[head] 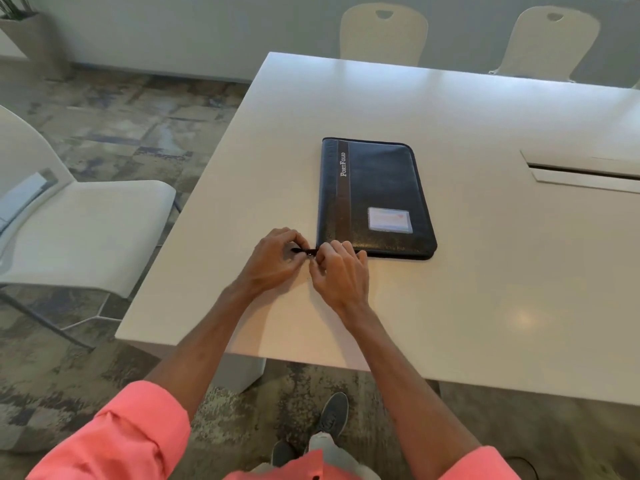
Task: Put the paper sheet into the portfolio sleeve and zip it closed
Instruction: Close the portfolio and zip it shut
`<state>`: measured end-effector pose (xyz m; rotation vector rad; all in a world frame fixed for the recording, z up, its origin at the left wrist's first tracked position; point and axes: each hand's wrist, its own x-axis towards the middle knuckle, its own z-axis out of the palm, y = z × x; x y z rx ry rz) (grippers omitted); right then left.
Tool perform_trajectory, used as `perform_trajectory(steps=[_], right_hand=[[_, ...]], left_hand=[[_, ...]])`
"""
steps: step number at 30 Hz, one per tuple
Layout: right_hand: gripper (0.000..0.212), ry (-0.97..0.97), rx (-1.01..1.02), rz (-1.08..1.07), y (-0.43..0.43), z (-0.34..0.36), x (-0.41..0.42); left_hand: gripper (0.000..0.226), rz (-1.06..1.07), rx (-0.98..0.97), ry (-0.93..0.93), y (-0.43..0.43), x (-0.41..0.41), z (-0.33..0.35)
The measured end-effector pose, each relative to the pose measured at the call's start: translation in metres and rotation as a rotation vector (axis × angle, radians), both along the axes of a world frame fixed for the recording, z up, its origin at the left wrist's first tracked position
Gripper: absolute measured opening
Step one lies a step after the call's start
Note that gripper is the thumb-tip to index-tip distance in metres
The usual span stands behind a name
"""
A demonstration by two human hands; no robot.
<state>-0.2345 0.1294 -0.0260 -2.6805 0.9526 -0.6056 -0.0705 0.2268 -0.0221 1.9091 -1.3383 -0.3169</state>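
A dark blue portfolio [375, 192] lies shut and flat on the white table [485, 271], with a brown stripe reading "Portfolio" and a clear card window on its cover. At its near left corner a black zipper tab [304, 251] sticks out to the left. My left hand [273, 259] pinches the end of that tab. My right hand [337, 268] has its fingers curled at the same corner, on the zipper by the portfolio's edge. No paper sheet is in sight.
A white chair [79, 223] stands left of the table. Two more chairs [382, 34] are tucked in at the far side. A cable slot [581, 169] is cut into the table at the right. The near table edge is close to my body.
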Motion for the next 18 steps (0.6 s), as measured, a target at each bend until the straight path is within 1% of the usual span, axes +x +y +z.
perform_trajectory(steps=[2,9,12,18], right_hand=[[0.013,-0.012,-0.003,-0.046,0.003,0.000,0.002],[0.016,-0.016,0.019,-0.126,0.008,0.002,0.011],[0.011,-0.034,0.031,-0.165,0.011,0.003,0.010],[0.011,-0.017,0.033,-0.265,-0.002,0.010,0.001]], left_hand=[[0.010,0.041,-0.033,-0.047,0.000,-0.005,-0.004],[0.005,0.091,-0.055,-0.140,0.002,-0.006,-0.008],[0.005,0.110,-0.028,-0.201,0.001,-0.007,-0.009],[0.014,0.163,-0.014,-0.246,0.001,-0.006,-0.011]])
